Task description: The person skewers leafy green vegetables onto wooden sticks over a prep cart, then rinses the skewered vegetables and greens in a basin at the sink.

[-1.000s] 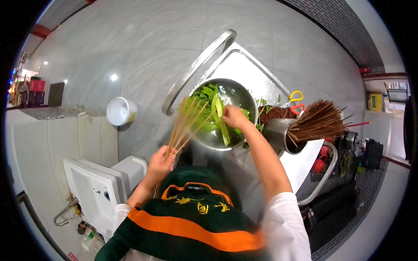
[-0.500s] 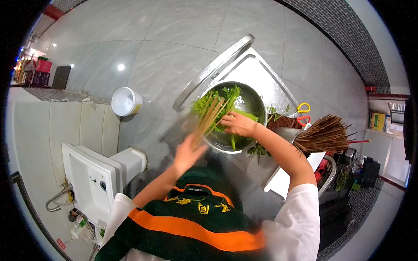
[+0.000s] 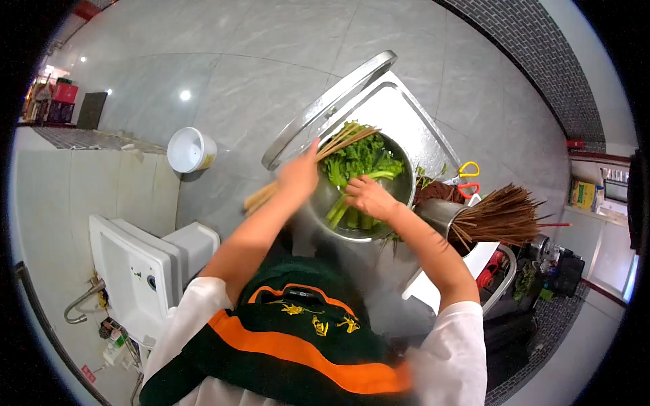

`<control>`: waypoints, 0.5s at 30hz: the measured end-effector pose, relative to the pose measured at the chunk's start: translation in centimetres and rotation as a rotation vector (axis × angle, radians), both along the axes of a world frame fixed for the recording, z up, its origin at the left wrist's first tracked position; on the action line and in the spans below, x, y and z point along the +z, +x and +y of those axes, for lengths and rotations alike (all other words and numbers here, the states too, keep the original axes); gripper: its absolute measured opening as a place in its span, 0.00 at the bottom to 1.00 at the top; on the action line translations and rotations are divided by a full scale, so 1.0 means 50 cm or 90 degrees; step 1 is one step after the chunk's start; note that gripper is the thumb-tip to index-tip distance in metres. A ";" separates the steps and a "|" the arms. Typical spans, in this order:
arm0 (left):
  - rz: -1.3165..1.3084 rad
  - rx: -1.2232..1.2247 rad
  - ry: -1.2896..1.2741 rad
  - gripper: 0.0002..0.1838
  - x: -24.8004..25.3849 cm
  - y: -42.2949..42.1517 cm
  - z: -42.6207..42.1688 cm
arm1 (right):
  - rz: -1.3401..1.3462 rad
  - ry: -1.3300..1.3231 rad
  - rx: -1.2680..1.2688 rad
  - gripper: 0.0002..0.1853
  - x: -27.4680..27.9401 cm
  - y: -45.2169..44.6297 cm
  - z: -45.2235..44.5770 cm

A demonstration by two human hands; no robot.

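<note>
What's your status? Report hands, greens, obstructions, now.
Left hand gripping thin sticks. Right hand at leafy greens, metal bowl. Stick-filled container close beside bowl; nothing seen blocking hands.

The left hand hides the middle of the sticks.

From where I watch, a white bucket sits on the gray tiled floor, its open mouth showing. Lower on the left I have a white basin in view, a curved metal faucet beside it and small green scraps near its dark drain. Up at the far left, I make out a red box above a dark crate, with a dark panel just beside them. Over on the far right, I see a yellow box and, below it, a black container.
</note>
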State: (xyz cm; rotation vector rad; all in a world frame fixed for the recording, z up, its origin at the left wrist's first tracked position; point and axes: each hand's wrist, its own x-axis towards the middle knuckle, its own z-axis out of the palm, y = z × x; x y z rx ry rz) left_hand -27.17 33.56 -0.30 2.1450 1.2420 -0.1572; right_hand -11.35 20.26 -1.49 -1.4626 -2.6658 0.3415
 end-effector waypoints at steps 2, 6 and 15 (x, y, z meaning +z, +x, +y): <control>-0.050 -0.093 0.093 0.28 -0.009 0.033 0.023 | 0.038 -0.008 -0.067 0.06 0.002 -0.010 -0.006; -0.110 -0.181 0.146 0.26 -0.015 0.132 0.046 | 0.226 -0.004 -0.297 0.07 -0.010 -0.034 -0.011; -0.145 -0.173 -0.061 0.16 0.127 0.134 -0.015 | 0.472 -0.030 -0.609 0.10 -0.019 -0.045 -0.003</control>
